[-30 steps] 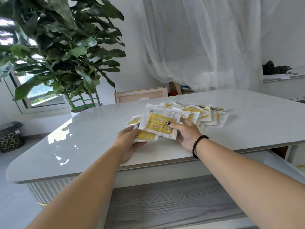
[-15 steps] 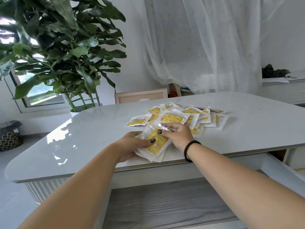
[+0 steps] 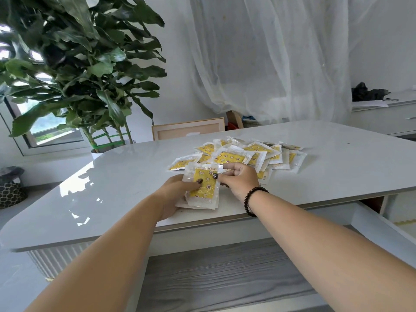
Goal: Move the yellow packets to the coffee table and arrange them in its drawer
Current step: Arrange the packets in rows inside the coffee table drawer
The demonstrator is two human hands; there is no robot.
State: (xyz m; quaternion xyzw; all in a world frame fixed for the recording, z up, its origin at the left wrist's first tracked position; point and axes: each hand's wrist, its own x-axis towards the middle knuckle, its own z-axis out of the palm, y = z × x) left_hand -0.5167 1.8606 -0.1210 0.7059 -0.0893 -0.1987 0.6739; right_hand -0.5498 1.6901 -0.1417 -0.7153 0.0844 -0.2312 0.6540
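Observation:
A small stack of yellow packets (image 3: 205, 188) in clear wrappers sits near the front edge of the white table (image 3: 112, 188). My left hand (image 3: 174, 194) holds the stack from the left, thumb on top. My right hand (image 3: 239, 180) pinches the stack's top right corner. Behind my hands a loose pile of yellow packets (image 3: 252, 155) is spread on the tabletop. At the lower right an open white drawer (image 3: 382, 224) sticks out below the tabletop.
A large potted plant (image 3: 78, 70) stands at the table's far left corner. A wooden frame (image 3: 189, 129) leans behind the table, under a white curtain (image 3: 270, 59). A white cabinet (image 3: 382, 115) is at the right. A patterned basket (image 3: 11, 190) stands on the floor at the left.
Both hands pulled a few packets out of the pile toward the front edge and squared them into an upright stack. The camera view shifted slightly.

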